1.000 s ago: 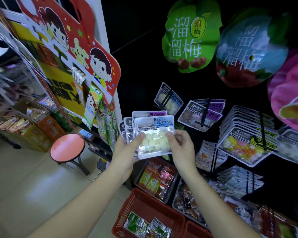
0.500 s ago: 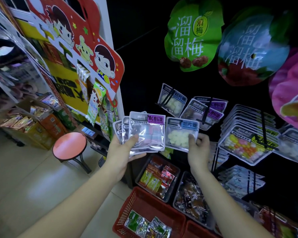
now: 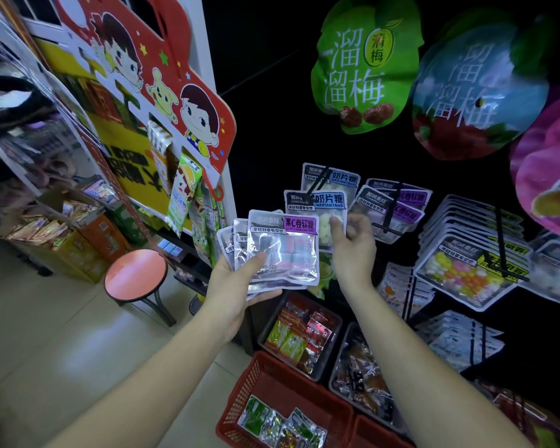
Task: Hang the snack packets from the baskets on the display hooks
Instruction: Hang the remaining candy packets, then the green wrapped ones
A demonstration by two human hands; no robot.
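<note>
Packet [image 3: 319, 206] edge at hook [image 3: 319, 182]; stack [image 3: 283, 250] beside.

A fan of clear packets [image 3: 282, 253], the front one purple-labelled, stood upright in the left grip [image 3: 236, 286]. At its 2 o'clock the right grip [image 3: 353, 250] pinched a blue-labelled packet [image 3: 324, 205] of pale round sweets, its top at a black hook [image 3: 317, 182]. At 6 o'clock lay a red basket [image 3: 240, 396] holding more.

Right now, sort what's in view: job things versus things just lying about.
Job: packet stack in left hand; blue-label packet pinched by right hand; display hook; red basket.
Lying about: pink stool; cartoon sign; cardboard boxes.
</note>
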